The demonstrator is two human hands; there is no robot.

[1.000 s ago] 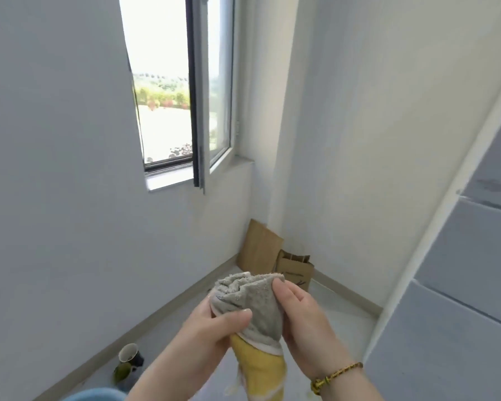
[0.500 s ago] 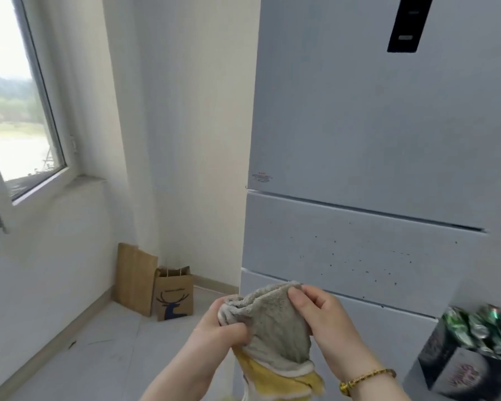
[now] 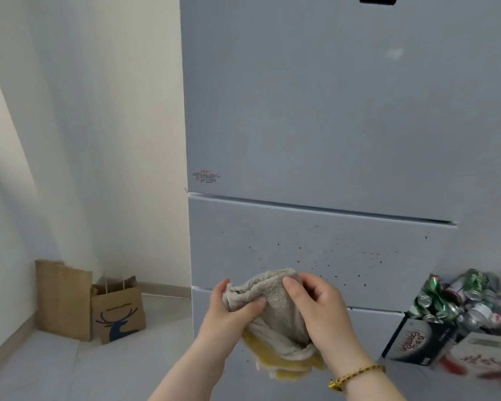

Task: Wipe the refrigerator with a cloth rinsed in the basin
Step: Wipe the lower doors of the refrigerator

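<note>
A pale grey refrigerator [image 3: 330, 125] fills the view ahead, with a tall upper door and drawer fronts below. Dark specks dot the middle drawer front [image 3: 315, 250]. Both hands hold a bunched grey and yellow cloth [image 3: 275, 314] in front of the lower drawers, a little away from the surface. My left hand [image 3: 229, 314] grips the cloth's left side with the thumb across it. From the right, my right hand [image 3: 315, 308] pinches the top of the cloth; a beaded bracelet sits on that wrist. The basin is out of view.
Two brown paper bags [image 3: 99, 305] lean in the corner left of the refrigerator. A black box heaped with crushed cans [image 3: 446, 314] stands on the floor at the right, beside more packaging. White walls close the left side.
My view has swung right from the window to face the refrigerator squarely, and it now looks closer. Both hands have kept hold of the cloth throughout.
</note>
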